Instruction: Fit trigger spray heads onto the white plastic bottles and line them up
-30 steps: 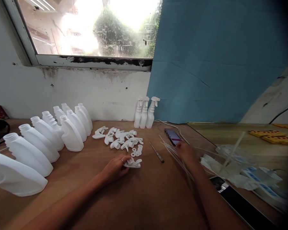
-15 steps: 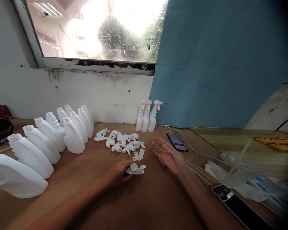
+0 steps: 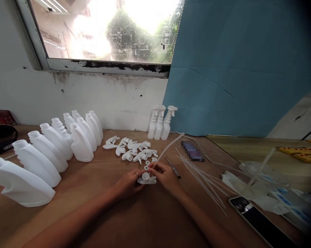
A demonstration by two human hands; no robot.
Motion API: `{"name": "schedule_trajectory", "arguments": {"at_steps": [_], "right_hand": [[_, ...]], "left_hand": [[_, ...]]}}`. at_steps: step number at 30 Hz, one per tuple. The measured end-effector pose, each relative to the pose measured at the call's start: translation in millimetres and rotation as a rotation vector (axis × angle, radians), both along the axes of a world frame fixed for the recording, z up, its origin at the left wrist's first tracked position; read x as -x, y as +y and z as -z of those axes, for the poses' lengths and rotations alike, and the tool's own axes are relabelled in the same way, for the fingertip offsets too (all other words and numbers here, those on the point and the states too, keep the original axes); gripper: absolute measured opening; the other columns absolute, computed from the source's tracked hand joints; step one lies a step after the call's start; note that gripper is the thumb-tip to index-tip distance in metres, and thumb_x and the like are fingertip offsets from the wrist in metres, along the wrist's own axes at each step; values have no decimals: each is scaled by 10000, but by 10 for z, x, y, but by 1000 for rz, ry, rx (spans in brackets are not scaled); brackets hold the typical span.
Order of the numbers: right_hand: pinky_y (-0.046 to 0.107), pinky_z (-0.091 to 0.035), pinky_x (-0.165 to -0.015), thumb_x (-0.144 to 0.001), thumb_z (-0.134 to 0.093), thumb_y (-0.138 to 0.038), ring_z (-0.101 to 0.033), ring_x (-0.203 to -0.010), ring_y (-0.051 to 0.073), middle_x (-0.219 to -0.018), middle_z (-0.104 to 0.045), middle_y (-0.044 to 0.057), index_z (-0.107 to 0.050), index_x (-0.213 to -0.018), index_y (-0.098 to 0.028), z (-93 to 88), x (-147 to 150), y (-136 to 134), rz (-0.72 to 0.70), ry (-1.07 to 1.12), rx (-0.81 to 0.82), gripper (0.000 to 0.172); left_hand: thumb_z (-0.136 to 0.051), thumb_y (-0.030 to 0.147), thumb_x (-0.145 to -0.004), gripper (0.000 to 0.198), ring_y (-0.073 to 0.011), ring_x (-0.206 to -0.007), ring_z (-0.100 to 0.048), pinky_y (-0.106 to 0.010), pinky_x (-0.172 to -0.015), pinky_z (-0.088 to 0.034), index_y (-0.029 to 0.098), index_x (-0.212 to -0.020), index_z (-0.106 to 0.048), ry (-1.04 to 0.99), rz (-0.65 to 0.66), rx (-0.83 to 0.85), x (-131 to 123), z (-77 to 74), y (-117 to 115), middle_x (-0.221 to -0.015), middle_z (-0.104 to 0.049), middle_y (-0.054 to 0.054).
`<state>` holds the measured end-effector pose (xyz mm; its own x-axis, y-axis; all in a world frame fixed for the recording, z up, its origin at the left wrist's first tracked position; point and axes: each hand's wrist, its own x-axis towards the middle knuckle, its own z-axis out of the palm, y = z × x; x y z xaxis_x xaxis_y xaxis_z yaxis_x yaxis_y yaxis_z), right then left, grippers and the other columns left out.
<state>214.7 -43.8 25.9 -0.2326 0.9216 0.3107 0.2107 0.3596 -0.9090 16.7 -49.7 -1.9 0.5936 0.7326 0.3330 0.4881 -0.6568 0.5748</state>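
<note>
My left hand is closed on a white trigger sprayer head, its round collar facing up. Pinched in the fingers of my right hand is a thin white tube, which curves up and to the right. The tube's lower end is close to the collar; whether it sits inside, I cannot tell. Just beyond my fingers lie small white ring gaskets, partly hidden. Behind them is a pile of loose sprayer heads. More thin tubes lie fanned out to the right of my right hand, beside a slim pen-like tool.
Several open white bottles stand in rows at the left. Three bottles with sprayers fitted stand by the wall. On the right are a phone, a larger phone, a clear plastic cup with a straw and a cable.
My right hand has moved left and down from beside the tubes to the sprayer head, bringing one tube along. My left hand still holds the sprayer head in nearly the same spot.
</note>
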Motion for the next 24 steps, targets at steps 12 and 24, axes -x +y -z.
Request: {"name": "schedule_trajectory", "arguments": {"at_steps": [12, 24], "right_hand": [[238, -409, -562, -853, -579, -357, -538, -583, 137, -626, -592, -7, -587, -724, -189, 11, 92, -33, 65, -197, -214, 212], [244, -409, -566, -882, -539, -400, -542, -580, 139, -644, -592, 3, -588, -741, -189, 80, 107, -25, 60, -232, -298, 259]], "left_hand": [[-582, 205, -783, 554, -186, -927, -579, -270, -815, -464, 236, -1321, -455, -7, 3, -6, 7, 35, 23, -1065, -604, -63], [-584, 217, -788, 502, -185, -931, -578, -271, -822, -461, 229, -1279, -483, -9, 4, -6, 15, 73, 30, -1070, -606, -62]]}}
